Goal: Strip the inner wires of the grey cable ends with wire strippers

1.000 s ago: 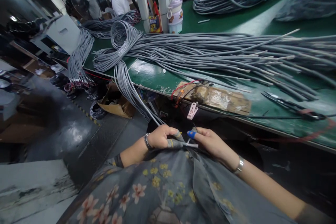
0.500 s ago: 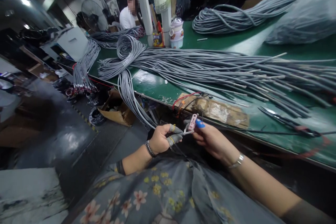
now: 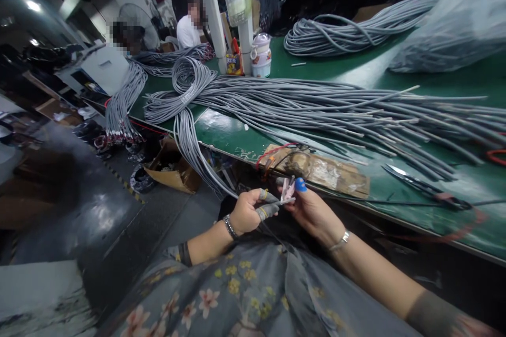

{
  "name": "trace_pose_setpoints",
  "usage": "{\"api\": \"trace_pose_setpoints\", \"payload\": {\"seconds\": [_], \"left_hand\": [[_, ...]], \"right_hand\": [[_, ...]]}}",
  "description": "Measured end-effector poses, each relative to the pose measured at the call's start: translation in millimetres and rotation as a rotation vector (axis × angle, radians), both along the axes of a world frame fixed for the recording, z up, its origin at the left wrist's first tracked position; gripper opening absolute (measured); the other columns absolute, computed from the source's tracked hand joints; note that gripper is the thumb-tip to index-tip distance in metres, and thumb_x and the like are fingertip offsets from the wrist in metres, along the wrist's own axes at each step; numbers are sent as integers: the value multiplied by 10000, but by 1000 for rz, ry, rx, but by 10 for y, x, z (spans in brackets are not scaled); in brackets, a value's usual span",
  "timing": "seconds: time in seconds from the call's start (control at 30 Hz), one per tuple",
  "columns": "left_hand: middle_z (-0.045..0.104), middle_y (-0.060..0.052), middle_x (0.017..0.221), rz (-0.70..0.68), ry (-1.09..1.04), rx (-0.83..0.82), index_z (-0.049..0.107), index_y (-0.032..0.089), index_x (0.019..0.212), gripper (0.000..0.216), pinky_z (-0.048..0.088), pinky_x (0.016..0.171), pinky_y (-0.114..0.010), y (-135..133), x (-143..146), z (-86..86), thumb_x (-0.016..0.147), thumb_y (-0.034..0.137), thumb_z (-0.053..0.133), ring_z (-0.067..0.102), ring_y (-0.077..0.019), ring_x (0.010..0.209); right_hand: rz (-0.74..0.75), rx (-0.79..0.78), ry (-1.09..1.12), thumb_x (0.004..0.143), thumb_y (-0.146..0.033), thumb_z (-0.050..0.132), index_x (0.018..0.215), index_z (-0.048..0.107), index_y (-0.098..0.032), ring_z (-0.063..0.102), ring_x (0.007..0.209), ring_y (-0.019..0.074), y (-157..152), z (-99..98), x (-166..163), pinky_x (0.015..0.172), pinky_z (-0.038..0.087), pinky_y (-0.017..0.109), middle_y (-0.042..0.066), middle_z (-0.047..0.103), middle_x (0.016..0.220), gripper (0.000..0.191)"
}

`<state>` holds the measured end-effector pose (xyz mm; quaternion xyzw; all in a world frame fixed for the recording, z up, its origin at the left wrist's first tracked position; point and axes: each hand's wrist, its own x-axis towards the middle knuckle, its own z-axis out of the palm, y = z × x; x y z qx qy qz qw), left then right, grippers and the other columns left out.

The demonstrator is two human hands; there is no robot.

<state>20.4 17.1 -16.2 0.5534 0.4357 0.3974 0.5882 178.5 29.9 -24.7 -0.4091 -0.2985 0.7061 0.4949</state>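
Note:
My left hand, with grey finger covers on thumb and forefinger, pinches a grey cable near its pale end. In my right hand, whose thumb wears a blue cover, is a small pink hand tool. The tool meets the cable end just beyond my left fingertips; its exact grip there is too small to make out. From the hand the cable runs back toward the hanging part of a grey cable bundle. Both hands are in front of my body, by the bench edge.
On the green bench lie a long spread of grey cables, a coil, a plastic bag, scissors and a taped cardboard piece. A cup stands by a post. Two people are at the back.
The pink tool has turned and now shows a narrower side at the cable end. My right hand has come slightly closer to my left. The view has shifted a little.

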Motion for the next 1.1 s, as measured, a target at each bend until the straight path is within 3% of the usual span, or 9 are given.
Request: {"api": "trace_pose_setpoints", "payload": {"seconds": [0.2, 0.4, 0.67, 0.93, 1.0, 1.1], "left_hand": [[623, -11, 595, -29, 17, -26, 636, 109, 726, 473, 481, 568, -217, -7, 17, -26, 591, 537, 787, 560, -85, 533], [613, -13, 564, -52, 25, -36, 641, 103, 720, 516, 470, 532, -205, -28, -16, 22, 570, 575, 784, 550, -80, 497], [672, -57, 636, -179, 146, 161, 699, 109, 733, 434, 503, 572, -222, -201, -175, 69, 652, 532, 752, 605, -117, 564], [667, -51, 645, -41, 136, 180, 691, 111, 745, 423, 502, 599, -223, -168, -212, 89, 678, 526, 737, 602, -112, 585], [658, -40, 629, -22, 101, 133, 679, 110, 741, 444, 502, 600, -226, -126, -180, 84, 635, 532, 768, 597, -108, 574], [639, -22, 600, -10, 23, 48, 664, 111, 733, 501, 494, 582, -224, -65, -125, 67, 592, 579, 774, 582, -96, 542]], "right_hand": [[-24, -34, 61, 575, -665, 769, 642, 604, -194, 407, 529, 122, 0, -34, -36, 484, 385, 268, -6, 513, 587, 503], [-10, -59, 93, 597, -697, 732, 727, 624, -216, 450, 540, 130, -64, -52, -17, 455, 383, 248, 17, 584, 674, 510], [23, -132, 104, 596, -699, 723, 747, 574, -227, 351, 492, 98, -182, -80, 68, 398, 282, 214, 7, 578, 705, 517], [151, -33, -22, 575, -749, 694, 726, 610, -193, 238, 459, 71, -70, 119, 81, 377, 151, 217, 2, 534, 659, 581], [130, 11, -85, 558, -728, 722, 694, 600, -189, 241, 462, 71, -71, 159, 62, 382, 163, 223, -6, 507, 622, 569], [31, 100, -234, 641, -775, 629, 641, 562, -202, 273, 470, 95, -122, 157, 41, 409, 225, 246, -28, 411, 523, 576]]}}
